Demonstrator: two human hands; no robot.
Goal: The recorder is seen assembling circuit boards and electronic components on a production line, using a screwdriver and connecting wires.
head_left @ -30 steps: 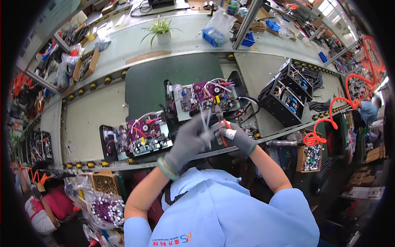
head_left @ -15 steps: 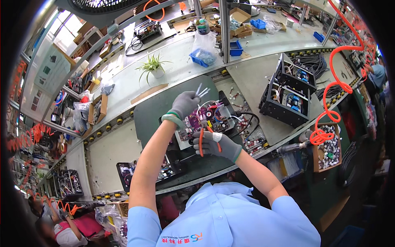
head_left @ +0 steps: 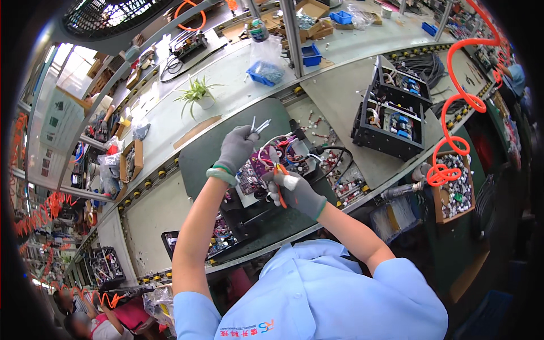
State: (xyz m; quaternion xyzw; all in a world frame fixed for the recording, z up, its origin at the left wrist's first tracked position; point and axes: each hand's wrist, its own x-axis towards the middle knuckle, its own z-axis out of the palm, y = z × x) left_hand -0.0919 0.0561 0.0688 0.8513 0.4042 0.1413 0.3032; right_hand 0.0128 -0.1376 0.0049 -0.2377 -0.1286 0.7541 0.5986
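Spanning the view, a pale surface [head_left: 153, 212] edged with metal rails carries a dark green mat [head_left: 198, 156], and a second worktop behind it holds a potted plant [head_left: 198, 95] and a blue bin [head_left: 262, 75] with clear plastic in it. Black-cased units [head_left: 381, 140] stand to the right on a grey panel; beyond them hangs a coiled orange hose [head_left: 476, 42], with a cardboard box [head_left: 440, 207] of small parts below its loops. A large fan [head_left: 113, 14] fills the upper left, and co-workers [head_left: 107, 320] sit at the lower left. On the mat, just beneath both gloved hands, lies a circuit assembly [head_left: 260, 165] with a purple board and loose wires. The left hand [head_left: 235, 150] is over its far left side, fingers closed around a few thin white strips [head_left: 260, 126] whose ends point up and away. The right hand [head_left: 300, 195] is at its near edge, fingers wrapped about the orange handles of pliers [head_left: 279, 170], the metal jaws reaching over the board. Whether those jaws touch anything I cannot tell. The right glove covers part of the board, the left forearm hides much of a second assembly [head_left: 221, 232] at the lower left, and the fan is cut off above.
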